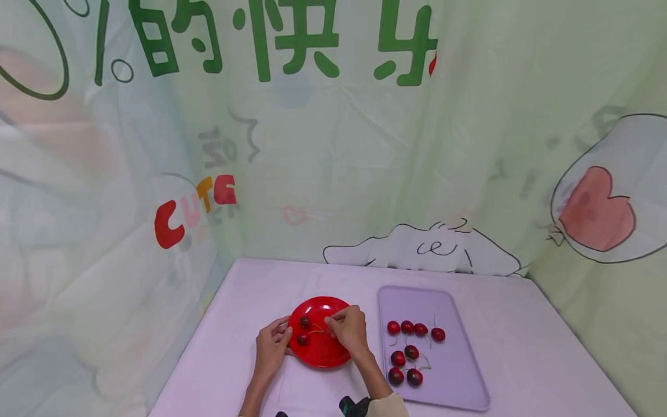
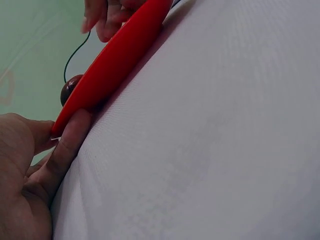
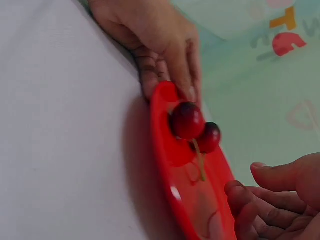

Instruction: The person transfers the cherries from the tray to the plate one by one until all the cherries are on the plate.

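Tabletop [image 1: 526,341], hands [image 1: 271,343] [image 1: 351,329] at red plate [image 1: 323,354]

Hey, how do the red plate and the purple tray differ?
The red plate is round; the purple tray is rectangular with rounded corners. The plate holds two cherries, the tray eight. The left hand grips the plate's edge, while no hand touches the tray. Both carry dark red cherries.

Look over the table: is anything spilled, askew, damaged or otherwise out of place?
Nothing stands out. Two cherries sit on the red plate, whose rim the left hand grips; eight more cherries lie on the purple tray. None shows loose on the table; no damage shows.
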`<action>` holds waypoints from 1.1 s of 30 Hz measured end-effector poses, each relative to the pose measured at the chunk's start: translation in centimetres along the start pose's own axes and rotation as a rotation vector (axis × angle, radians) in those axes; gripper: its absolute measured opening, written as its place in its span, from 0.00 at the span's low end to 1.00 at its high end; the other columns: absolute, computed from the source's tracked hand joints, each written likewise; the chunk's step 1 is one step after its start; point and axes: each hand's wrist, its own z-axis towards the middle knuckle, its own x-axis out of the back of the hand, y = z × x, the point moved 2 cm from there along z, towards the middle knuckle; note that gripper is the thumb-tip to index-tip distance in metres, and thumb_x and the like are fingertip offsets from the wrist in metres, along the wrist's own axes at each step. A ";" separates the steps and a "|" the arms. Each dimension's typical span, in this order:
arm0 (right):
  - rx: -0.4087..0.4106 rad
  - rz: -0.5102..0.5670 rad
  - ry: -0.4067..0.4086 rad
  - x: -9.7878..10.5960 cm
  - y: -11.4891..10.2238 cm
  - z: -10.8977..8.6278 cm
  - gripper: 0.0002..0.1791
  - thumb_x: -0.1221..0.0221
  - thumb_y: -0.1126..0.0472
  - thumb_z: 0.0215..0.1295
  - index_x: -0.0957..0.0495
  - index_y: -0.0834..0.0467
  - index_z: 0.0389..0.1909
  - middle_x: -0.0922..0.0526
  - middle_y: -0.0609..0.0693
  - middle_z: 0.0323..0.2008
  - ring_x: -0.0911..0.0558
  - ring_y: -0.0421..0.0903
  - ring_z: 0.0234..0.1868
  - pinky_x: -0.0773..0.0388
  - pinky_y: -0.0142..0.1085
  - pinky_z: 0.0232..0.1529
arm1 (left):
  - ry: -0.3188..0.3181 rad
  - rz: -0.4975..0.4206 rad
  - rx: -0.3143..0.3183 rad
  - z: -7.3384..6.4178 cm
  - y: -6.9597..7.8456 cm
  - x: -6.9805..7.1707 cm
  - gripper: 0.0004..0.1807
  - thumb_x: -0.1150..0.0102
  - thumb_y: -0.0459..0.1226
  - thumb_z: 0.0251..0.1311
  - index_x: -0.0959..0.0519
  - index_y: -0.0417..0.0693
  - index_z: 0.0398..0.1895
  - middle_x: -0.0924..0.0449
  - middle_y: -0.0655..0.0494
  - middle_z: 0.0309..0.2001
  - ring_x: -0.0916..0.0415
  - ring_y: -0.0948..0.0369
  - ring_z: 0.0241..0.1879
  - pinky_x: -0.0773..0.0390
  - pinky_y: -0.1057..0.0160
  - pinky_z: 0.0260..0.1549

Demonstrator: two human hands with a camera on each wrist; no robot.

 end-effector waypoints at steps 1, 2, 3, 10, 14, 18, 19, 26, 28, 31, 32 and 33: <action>-0.010 0.003 0.005 0.4 0.0 0.1 0.07 0.27 0.68 0.67 0.09 0.70 0.39 0.11 0.55 0.23 0.17 0.39 0.20 0.12 0.31 0.27 | -0.001 -0.008 -0.003 0.0 0.0 0.0 0.20 0.36 0.29 0.76 0.18 0.36 0.68 0.11 0.34 0.49 0.12 0.63 0.28 0.11 0.67 0.25; -0.026 0.008 0.009 0.8 -0.1 0.1 0.07 0.27 0.67 0.68 0.09 0.70 0.39 0.10 0.55 0.23 0.16 0.39 0.20 0.11 0.32 0.28 | -0.003 -0.014 -0.009 0.0 0.1 0.0 0.20 0.36 0.29 0.75 0.19 0.35 0.68 0.11 0.33 0.49 0.12 0.63 0.28 0.11 0.67 0.25; -0.038 0.009 0.013 1.2 -0.1 0.1 0.08 0.27 0.67 0.68 0.09 0.70 0.40 0.10 0.56 0.24 0.16 0.40 0.21 0.10 0.33 0.29 | -0.003 -0.019 -0.012 -0.1 0.1 0.1 0.20 0.36 0.28 0.75 0.19 0.34 0.67 0.11 0.33 0.49 0.12 0.63 0.27 0.11 0.66 0.24; -0.071 0.025 0.077 4.5 -0.6 0.0 0.08 0.27 0.66 0.67 0.08 0.69 0.41 0.09 0.58 0.27 0.14 0.42 0.25 0.11 0.33 0.30 | -0.003 0.002 -0.003 0.0 0.1 0.0 0.19 0.36 0.29 0.76 0.18 0.36 0.67 0.10 0.35 0.50 0.13 0.67 0.27 0.11 0.66 0.25; -0.082 0.027 0.104 6.3 -0.6 -0.3 0.08 0.27 0.66 0.68 0.08 0.68 0.42 0.08 0.59 0.29 0.13 0.45 0.27 0.15 0.32 0.29 | -0.008 -0.009 0.005 0.0 0.3 -0.1 0.19 0.36 0.29 0.76 0.18 0.36 0.67 0.10 0.34 0.50 0.12 0.66 0.28 0.11 0.66 0.24; -0.091 0.018 0.115 7.8 -0.5 -0.7 0.10 0.28 0.64 0.70 0.08 0.68 0.42 0.09 0.60 0.29 0.12 0.48 0.28 0.22 0.31 0.26 | 0.000 -0.011 0.002 -0.2 0.3 -0.3 0.19 0.36 0.28 0.75 0.17 0.36 0.66 0.10 0.34 0.51 0.13 0.66 0.29 0.11 0.66 0.24; -0.102 0.020 0.117 8.2 -0.3 -0.7 0.10 0.28 0.63 0.70 0.08 0.68 0.43 0.09 0.60 0.30 0.12 0.49 0.28 0.22 0.31 0.27 | 0.002 -0.008 0.004 -0.2 0.3 -0.3 0.19 0.36 0.28 0.75 0.17 0.37 0.66 0.10 0.35 0.51 0.13 0.66 0.29 0.11 0.66 0.24; -0.161 0.019 0.156 10.3 0.9 -1.4 0.12 0.29 0.61 0.71 0.08 0.68 0.43 0.08 0.60 0.30 0.11 0.50 0.31 0.21 0.29 0.29 | 0.001 0.007 0.010 -0.4 0.3 -0.1 0.19 0.36 0.29 0.76 0.17 0.37 0.67 0.10 0.35 0.51 0.12 0.65 0.30 0.11 0.67 0.26; -0.168 0.015 0.168 10.9 1.2 -1.6 0.13 0.28 0.60 0.71 0.08 0.69 0.43 0.08 0.59 0.30 0.11 0.49 0.31 0.21 0.29 0.28 | 0.002 0.004 0.013 -0.5 0.4 -0.1 0.19 0.37 0.29 0.76 0.18 0.37 0.68 0.11 0.35 0.51 0.12 0.64 0.30 0.11 0.67 0.26; -0.175 0.014 0.196 11.9 2.0 -1.9 0.13 0.28 0.60 0.70 0.08 0.69 0.42 0.08 0.60 0.30 0.13 0.46 0.30 0.23 0.30 0.27 | 0.002 0.000 0.009 -0.6 0.7 0.0 0.20 0.37 0.29 0.76 0.18 0.36 0.68 0.11 0.34 0.50 0.12 0.64 0.30 0.11 0.67 0.26; -0.168 0.013 0.206 12.3 2.3 -1.9 0.13 0.27 0.60 0.70 0.08 0.69 0.42 0.08 0.60 0.30 0.14 0.45 0.30 0.23 0.29 0.26 | 0.001 0.000 0.010 -0.6 0.8 0.0 0.19 0.37 0.29 0.76 0.18 0.36 0.68 0.11 0.34 0.51 0.12 0.65 0.30 0.11 0.67 0.26; -0.165 0.013 0.215 12.6 2.6 -2.0 0.13 0.28 0.61 0.70 0.09 0.70 0.42 0.08 0.61 0.30 0.14 0.44 0.30 0.24 0.29 0.26 | 0.001 0.001 0.010 -0.6 0.8 -0.1 0.19 0.37 0.29 0.76 0.18 0.37 0.67 0.11 0.34 0.51 0.12 0.65 0.30 0.11 0.67 0.26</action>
